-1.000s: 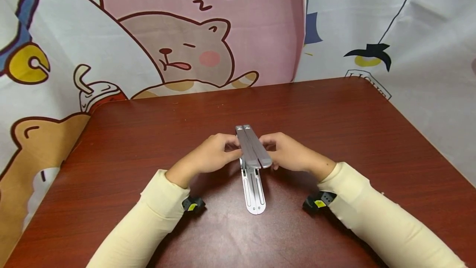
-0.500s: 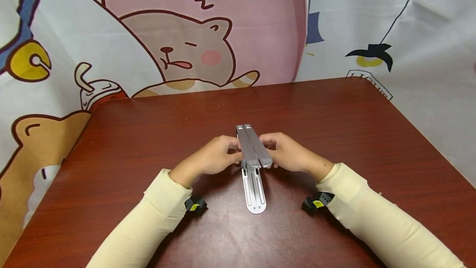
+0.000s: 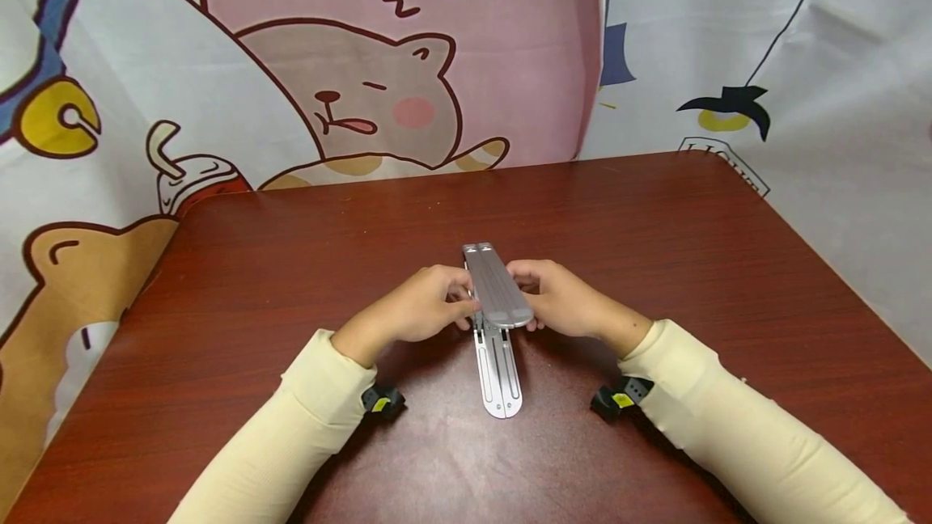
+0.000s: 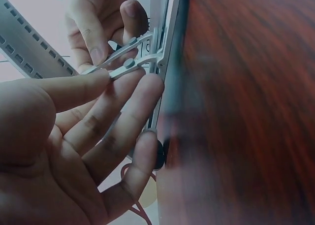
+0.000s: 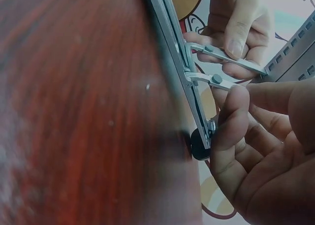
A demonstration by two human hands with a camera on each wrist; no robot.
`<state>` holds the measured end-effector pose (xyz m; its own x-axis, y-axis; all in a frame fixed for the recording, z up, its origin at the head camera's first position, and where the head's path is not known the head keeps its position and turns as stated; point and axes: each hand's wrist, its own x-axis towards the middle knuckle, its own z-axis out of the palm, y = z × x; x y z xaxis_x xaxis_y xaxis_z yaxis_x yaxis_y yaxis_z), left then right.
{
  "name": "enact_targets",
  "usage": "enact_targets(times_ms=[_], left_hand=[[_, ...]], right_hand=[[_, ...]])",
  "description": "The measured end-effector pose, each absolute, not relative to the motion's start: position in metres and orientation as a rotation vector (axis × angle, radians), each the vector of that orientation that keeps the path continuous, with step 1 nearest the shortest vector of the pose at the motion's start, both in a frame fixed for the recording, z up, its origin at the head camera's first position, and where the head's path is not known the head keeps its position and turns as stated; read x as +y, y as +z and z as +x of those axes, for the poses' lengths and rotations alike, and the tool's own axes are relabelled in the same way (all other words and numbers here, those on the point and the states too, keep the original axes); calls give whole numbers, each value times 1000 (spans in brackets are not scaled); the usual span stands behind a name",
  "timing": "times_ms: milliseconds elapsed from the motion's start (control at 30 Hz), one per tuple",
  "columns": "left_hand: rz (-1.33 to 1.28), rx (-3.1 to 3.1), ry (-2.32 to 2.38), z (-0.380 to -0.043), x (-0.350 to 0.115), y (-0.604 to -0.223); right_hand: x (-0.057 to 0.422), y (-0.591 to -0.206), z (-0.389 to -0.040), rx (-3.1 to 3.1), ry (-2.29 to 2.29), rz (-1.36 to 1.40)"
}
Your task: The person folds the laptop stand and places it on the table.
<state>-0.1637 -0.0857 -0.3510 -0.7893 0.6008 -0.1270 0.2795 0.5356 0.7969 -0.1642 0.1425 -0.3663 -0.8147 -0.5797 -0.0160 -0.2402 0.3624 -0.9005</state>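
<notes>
A silver folding laptop stand (image 3: 499, 289) stands in the middle of the table, its two upper plates side by side and raised at a slant over the slotted base rails (image 3: 498, 378). My left hand (image 3: 425, 306) is at its left side; in the left wrist view thumb and fingers pinch a thin support strut (image 4: 142, 61). On the other side my right hand (image 3: 568, 297) pinches the matching strut (image 5: 199, 77) between thumb and forefinger. A round black foot (image 5: 199, 145) shows under the base. The plates hide some fingertips in the head view.
The stand rests on a dark red-brown wooden table (image 3: 291, 241). A printed cartoon cloth (image 3: 524, 47) hangs behind the table's far edge. Black wrist cameras are strapped at the left cuff (image 3: 382, 401) and the right cuff (image 3: 619, 399).
The gap between the two upper plates has closed, so they now lie against each other. Both hands keep their hold and have hardly moved.
</notes>
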Motion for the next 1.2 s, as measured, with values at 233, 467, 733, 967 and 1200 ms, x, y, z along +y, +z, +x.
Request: enact_targets(times_ms=[233,467,733,967,1200], left_hand=[[715,2363,1154,-164,-86,-351],[723,2355,1164,-163,-85,-351],[731,2364,1159,-163,-85,-350],[723,2354,1175,-163,-85,-350],[708,2366,1163,-162,-85,-349]], right_hand=[[142,-366,-163,2297,-1440,-701],[142,-366,-163,2277,-1462,-713],[142,-366,-162,2271,-1483,-735],[141,-365,-163,2279,-1475,-735],[141,-365,-163,2265,-1475,-746]])
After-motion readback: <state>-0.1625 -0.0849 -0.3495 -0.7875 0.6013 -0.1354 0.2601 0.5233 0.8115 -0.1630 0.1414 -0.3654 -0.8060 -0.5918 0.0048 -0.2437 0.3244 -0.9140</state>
